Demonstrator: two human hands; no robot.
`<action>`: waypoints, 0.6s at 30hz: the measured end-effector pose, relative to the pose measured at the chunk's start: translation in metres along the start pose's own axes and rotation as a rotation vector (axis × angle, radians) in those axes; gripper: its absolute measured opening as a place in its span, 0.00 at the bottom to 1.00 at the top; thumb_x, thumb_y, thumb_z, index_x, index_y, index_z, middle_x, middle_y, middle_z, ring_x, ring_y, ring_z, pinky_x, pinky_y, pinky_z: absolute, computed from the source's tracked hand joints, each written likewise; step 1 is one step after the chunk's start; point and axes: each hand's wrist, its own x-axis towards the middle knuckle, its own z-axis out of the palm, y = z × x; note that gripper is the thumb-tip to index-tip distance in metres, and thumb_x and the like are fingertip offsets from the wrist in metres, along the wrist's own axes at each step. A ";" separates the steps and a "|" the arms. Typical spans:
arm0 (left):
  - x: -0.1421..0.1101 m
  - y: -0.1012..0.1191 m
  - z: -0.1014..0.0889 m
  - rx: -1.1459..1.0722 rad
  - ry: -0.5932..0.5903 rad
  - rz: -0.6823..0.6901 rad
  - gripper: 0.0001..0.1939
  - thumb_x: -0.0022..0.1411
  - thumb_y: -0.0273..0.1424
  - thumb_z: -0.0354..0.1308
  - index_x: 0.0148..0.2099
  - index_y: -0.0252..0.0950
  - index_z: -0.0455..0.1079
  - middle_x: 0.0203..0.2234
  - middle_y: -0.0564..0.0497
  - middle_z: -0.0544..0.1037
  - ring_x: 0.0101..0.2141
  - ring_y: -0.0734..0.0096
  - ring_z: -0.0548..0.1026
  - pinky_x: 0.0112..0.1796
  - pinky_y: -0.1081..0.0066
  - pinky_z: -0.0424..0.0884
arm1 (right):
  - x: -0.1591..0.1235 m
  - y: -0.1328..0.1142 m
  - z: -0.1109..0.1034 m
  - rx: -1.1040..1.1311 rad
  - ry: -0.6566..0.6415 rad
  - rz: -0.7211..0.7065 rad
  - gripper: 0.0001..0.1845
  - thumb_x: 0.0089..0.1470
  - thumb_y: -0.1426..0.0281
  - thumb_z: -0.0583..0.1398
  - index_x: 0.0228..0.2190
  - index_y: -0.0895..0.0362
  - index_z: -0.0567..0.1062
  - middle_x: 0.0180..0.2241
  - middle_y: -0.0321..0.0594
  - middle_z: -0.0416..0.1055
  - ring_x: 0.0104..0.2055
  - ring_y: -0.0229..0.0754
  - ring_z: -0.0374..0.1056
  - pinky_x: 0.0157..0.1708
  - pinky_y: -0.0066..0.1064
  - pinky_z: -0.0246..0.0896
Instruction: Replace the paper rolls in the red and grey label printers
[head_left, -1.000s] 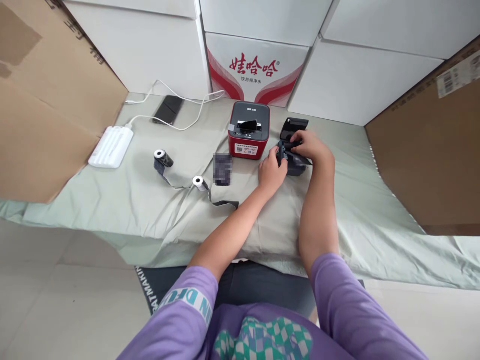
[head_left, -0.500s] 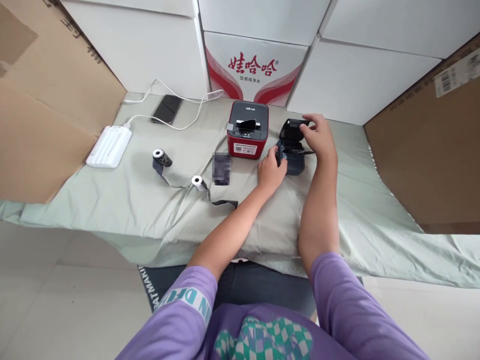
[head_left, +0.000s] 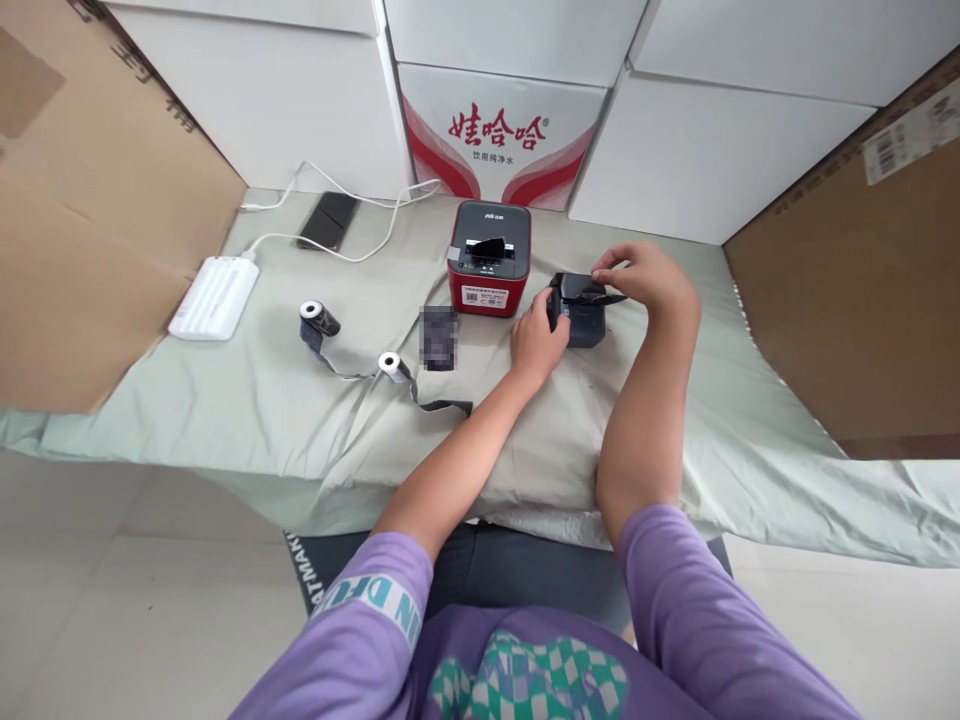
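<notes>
A small black portable printer point(head_left: 586, 330) sits on the cloth, its lid point(head_left: 581, 287) lowered over the body. My left hand point(head_left: 538, 340) grips the printer's left side, fingers and thumb around that edge. My right hand point(head_left: 637, 275) has bent fingers on the lid's right corner. A dark strip of paper point(head_left: 613, 298) pokes out on the right, under that hand; whether the lid is fully closed I cannot tell. Just left stands a red and black desktop printer point(head_left: 489, 285) with dark paper point(head_left: 489, 247) curling from its slot.
Two paper rolls point(head_left: 319, 318) with dark trailing strips lie left of centre, near a blurred dark piece point(head_left: 439, 338). Farther left are a white power bank point(head_left: 215, 298), a white cable point(head_left: 367, 258) and a phone point(head_left: 328, 220). Cardboard boxes point(head_left: 847, 300) flank the cloth; white boxes point(head_left: 499, 130) stand behind.
The portable printer's lid has swung down from its raised position, with my right hand following it. My left hand stays on the printer's side. The view has shifted slightly.
</notes>
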 end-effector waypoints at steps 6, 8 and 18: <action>-0.001 0.001 -0.003 -0.001 -0.004 0.034 0.26 0.67 0.28 0.53 0.67 0.44 0.64 0.61 0.49 0.74 0.62 0.59 0.71 0.63 0.60 0.66 | -0.003 -0.012 -0.001 0.079 0.047 -0.001 0.09 0.56 0.65 0.64 0.31 0.59 0.79 0.30 0.45 0.76 0.37 0.47 0.71 0.44 0.43 0.67; -0.002 0.002 -0.004 0.000 -0.002 0.074 0.26 0.67 0.27 0.52 0.66 0.42 0.66 0.63 0.49 0.73 0.63 0.60 0.70 0.63 0.61 0.65 | -0.002 -0.015 0.000 0.074 0.038 -0.002 0.12 0.58 0.62 0.63 0.30 0.59 0.79 0.31 0.46 0.78 0.38 0.48 0.71 0.46 0.44 0.68; -0.003 0.005 -0.006 0.036 -0.018 0.103 0.27 0.68 0.26 0.50 0.67 0.45 0.67 0.65 0.52 0.71 0.66 0.63 0.66 0.67 0.60 0.61 | 0.002 -0.021 0.000 0.036 -0.063 0.178 0.27 0.62 0.48 0.56 0.30 0.59 0.80 0.32 0.50 0.78 0.34 0.49 0.74 0.43 0.47 0.70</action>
